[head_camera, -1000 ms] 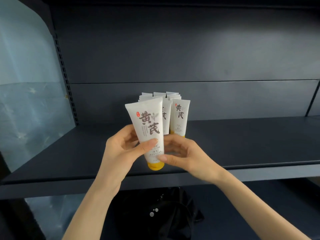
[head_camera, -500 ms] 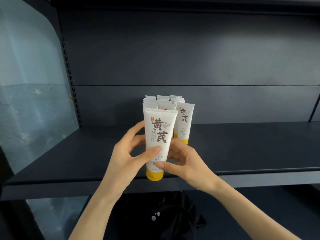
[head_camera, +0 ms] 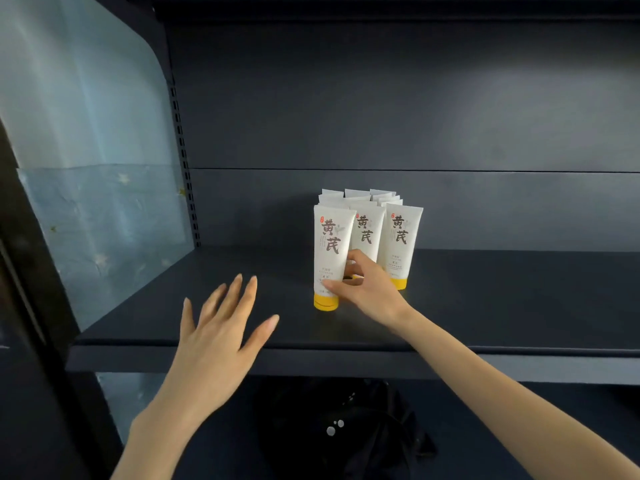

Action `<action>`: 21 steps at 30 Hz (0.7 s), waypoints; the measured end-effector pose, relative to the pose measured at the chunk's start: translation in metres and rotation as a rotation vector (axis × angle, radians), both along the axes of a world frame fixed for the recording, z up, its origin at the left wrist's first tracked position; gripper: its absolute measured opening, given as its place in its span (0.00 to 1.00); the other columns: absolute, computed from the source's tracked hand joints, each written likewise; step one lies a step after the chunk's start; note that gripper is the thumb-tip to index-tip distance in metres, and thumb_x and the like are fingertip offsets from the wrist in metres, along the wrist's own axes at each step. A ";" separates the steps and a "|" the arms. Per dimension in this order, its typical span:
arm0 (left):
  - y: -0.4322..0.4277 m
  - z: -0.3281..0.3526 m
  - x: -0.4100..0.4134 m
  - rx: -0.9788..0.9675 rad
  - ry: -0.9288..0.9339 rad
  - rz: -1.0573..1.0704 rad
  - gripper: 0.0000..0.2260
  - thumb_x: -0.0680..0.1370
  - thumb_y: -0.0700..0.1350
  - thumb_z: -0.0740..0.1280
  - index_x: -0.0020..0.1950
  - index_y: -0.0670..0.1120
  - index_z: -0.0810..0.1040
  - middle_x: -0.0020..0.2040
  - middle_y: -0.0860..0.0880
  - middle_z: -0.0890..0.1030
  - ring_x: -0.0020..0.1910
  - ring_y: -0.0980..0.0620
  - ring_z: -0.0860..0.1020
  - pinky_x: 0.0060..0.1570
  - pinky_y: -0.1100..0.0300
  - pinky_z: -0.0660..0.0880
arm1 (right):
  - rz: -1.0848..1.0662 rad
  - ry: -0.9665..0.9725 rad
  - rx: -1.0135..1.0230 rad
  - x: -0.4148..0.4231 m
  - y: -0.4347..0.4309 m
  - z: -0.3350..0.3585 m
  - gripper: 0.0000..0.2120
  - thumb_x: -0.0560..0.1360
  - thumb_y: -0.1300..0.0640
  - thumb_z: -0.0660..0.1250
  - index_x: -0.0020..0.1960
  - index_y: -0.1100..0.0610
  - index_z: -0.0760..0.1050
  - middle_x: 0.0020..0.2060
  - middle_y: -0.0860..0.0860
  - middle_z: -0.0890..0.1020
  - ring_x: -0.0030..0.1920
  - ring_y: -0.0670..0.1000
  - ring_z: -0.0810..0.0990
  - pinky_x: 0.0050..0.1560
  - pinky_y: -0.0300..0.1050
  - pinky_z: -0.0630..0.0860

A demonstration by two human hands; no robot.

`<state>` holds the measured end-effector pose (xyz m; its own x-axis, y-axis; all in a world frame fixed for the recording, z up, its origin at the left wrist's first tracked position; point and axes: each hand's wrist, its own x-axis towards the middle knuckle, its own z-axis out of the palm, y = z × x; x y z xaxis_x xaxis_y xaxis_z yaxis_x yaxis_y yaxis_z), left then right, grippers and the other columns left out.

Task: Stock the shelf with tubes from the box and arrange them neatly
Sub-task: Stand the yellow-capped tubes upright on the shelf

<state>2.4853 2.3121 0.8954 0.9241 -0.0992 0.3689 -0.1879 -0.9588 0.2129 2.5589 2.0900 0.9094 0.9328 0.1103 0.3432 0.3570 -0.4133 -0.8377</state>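
On the shelf (head_camera: 502,299), front tube (head_camera: 330,244) upright, right hand (head_camera: 370,289) pinching its lower end, left hand (head_camera: 214,344) splayed, empty

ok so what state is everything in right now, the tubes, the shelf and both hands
front tube: upright on its yellow cap, pinched low down by the right hand
other tubes: upright on their caps, packed in rows behind and beside it
shelf: holds the one cluster of tubes
left hand: fingers spread, holding nothing, apart from the tubes
right hand: thumb and curled fingers grip the front tube
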 end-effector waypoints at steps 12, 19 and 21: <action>0.011 -0.013 -0.006 0.058 0.047 0.059 0.38 0.68 0.68 0.33 0.76 0.54 0.37 0.79 0.54 0.45 0.77 0.53 0.44 0.74 0.46 0.42 | -0.120 -0.027 -0.074 0.022 0.017 -0.011 0.23 0.74 0.56 0.70 0.66 0.56 0.65 0.62 0.53 0.75 0.60 0.52 0.76 0.56 0.45 0.76; 0.017 -0.010 -0.010 0.029 0.025 0.048 0.38 0.68 0.67 0.35 0.76 0.54 0.37 0.78 0.55 0.45 0.77 0.54 0.45 0.74 0.47 0.42 | -0.164 -0.015 -0.068 0.022 0.016 -0.009 0.22 0.75 0.57 0.70 0.65 0.57 0.65 0.62 0.54 0.75 0.59 0.54 0.77 0.57 0.48 0.76; 0.018 -0.009 -0.011 0.016 0.020 0.033 0.37 0.69 0.67 0.36 0.76 0.54 0.37 0.78 0.55 0.46 0.77 0.54 0.45 0.74 0.47 0.42 | -0.178 -0.014 -0.069 0.021 0.017 -0.010 0.22 0.75 0.57 0.70 0.65 0.58 0.66 0.61 0.54 0.75 0.59 0.54 0.77 0.55 0.46 0.76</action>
